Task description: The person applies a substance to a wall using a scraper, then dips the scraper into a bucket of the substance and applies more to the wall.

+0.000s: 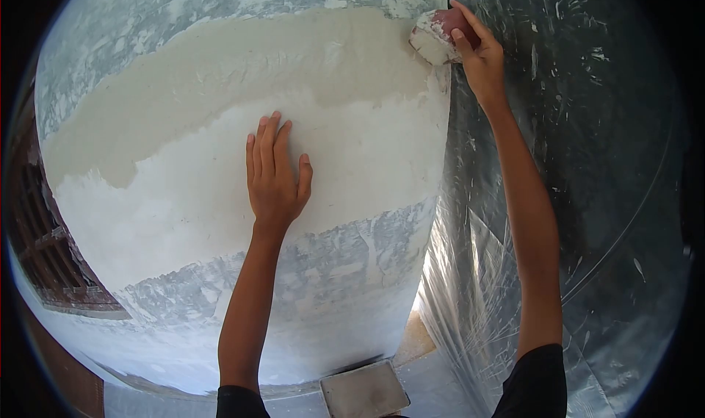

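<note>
My right hand [483, 64] grips a dark red putty spreader [460, 26] near the wall's right edge. Thick off-white putty [433, 42] is heaped on the spreader's face and edge. My left hand [273, 172] holds nothing and lies with fingers stretched out against a smooth white area of the wall [183, 205]. Above that hand, a broad band of damp-looking beige putty [242, 62] runs across the surface, with an uneven lower edge. Patchy grey-blue wall shows above and below the coated areas.
Dark plastic sheeting [617, 161] with white splashes hangs to the right of the wall edge, and clear crinkled plastic [470, 293] lies lower down. A brown slatted window or vent [55, 249] is at the left. Below stands a grey rectangular flat-topped object [365, 391].
</note>
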Tool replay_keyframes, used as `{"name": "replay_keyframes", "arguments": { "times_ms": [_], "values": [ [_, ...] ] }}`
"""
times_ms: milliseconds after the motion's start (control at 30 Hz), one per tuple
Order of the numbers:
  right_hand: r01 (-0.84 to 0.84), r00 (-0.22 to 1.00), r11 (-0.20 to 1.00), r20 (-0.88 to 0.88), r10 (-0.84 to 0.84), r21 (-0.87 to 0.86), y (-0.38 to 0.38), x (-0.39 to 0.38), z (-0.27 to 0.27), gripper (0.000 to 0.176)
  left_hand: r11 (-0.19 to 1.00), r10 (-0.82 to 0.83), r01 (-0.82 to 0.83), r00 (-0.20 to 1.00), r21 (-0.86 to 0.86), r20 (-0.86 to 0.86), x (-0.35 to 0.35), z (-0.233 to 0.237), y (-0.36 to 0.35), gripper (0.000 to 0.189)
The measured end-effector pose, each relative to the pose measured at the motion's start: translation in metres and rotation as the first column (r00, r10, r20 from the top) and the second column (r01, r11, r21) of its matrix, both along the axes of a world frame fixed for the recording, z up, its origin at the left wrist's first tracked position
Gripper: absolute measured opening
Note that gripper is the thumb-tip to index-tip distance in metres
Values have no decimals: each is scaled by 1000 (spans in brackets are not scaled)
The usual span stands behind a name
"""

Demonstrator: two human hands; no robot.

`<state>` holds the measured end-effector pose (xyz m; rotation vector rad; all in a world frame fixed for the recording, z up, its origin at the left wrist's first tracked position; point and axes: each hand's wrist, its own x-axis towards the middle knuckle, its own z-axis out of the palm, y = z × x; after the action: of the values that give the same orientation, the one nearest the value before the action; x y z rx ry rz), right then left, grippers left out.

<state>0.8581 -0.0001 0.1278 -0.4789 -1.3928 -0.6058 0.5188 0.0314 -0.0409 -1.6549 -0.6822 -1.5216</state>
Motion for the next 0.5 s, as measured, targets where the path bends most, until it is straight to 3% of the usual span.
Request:
{"name": "replay_keyframes", "arguments": {
  "times_ms": [67,100,167,200,267,300,400,467,500],
  "values": [
    [-156,957,971,217,194,-182,4,-1,-10,48,1000,1,-1,1000,-5,-2,0,0,0,51],
    [-155,957,971,218,193,-181,6,-1,-14,48,1000,0,0,1000,-4,-1,0,0,0,51],
    [42,968,979,251,9,-198,7,-1,-16,49,1000,1,-1,1000,2,-1,1,1,-1,52],
    [43,968,979,250,8,-198,8,1,-13,49,1000,1,-1,1000,3,-1,1,1,-1,52],
    [166,982,986,96,-163,-16,6,2,0,49,1000,-2,2,1000,3,-2,1,1,-1,52],
    [165,982,986,95,-162,-16,5,3,3,49,1000,-1,1,1000,3,-3,0,1,-1,52],
    [114,993,993,-28,-114,8,0,1,9,46,1000,-5,5,1000,1,-1,1,1,-1,52],
    [-145,988,984,47,150,-103,4,1,6,45,1000,-2,2,1000,-1,2,1,1,-2,52],
    [-145,987,984,48,151,-103,7,-1,3,45,1000,-1,1,1000,-1,2,1,1,-2,52]
  ]
}}
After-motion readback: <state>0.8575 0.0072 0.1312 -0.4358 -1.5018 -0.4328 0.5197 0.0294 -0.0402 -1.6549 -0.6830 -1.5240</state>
